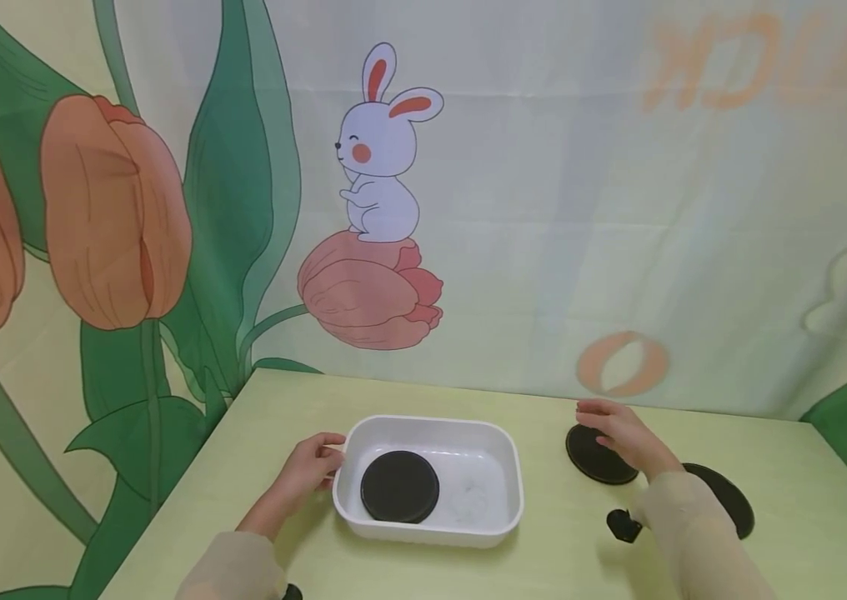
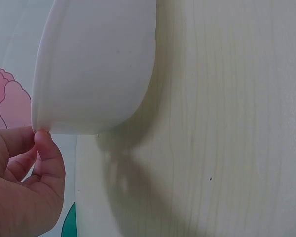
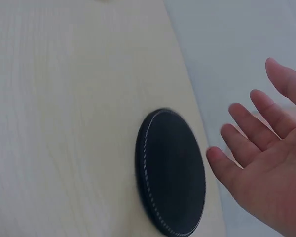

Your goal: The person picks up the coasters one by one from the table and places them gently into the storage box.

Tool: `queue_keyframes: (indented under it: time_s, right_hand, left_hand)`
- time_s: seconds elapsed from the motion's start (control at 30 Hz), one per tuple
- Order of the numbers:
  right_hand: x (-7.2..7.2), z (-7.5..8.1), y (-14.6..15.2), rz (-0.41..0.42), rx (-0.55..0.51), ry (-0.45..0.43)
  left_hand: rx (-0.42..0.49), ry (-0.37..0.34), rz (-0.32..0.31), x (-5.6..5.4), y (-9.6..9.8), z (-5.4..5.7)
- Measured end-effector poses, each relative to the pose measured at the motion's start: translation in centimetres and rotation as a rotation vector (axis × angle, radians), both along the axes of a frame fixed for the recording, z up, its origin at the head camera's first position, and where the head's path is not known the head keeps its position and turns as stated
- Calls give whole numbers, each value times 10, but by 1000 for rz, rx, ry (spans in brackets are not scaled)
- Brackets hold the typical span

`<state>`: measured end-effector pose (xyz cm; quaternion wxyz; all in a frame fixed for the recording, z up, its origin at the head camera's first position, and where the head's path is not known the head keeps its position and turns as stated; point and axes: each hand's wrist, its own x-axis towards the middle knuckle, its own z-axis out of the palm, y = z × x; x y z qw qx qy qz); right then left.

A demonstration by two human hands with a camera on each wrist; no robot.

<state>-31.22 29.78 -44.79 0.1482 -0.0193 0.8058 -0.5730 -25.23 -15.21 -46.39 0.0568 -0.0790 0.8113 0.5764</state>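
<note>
My left hand [image 1: 302, 468] pinches the left end of a white rectangular dish [image 1: 461, 535]. In the left wrist view, thumb and fingertips meet at the rim of the white dish [image 2: 98, 64]. Inside it, toward the left, lies a flat round black coaster [image 1: 399, 487]. My right hand [image 1: 624, 435] hovers over a second black coaster [image 1: 590, 457], partly covering it in the head view. The right wrist view has this hand [image 3: 266, 153] with fingers spread and nothing held, beside a black coaster [image 3: 172, 173] with pale edge stitching.
Another round black coaster [image 1: 727, 502] lies farther right, partly behind the right forearm. The pale wood-grain table [image 1: 558, 558] ends at the back against a printed curtain [image 1: 513, 250] with a rabbit and tulips. Black wrist camera [image 1: 623, 525] hangs by the right sleeve.
</note>
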Motion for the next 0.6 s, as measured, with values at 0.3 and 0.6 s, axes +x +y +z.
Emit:
queue_keyframes:
  time_s: [0.3, 0.6]
  right_hand:
    - [0, -21, 17, -46, 196, 42]
    - [3, -31, 24, -12, 267, 60]
  left_hand:
    - [8, 5, 7, 2, 0, 1]
    - [2, 30, 3, 1, 0, -1]
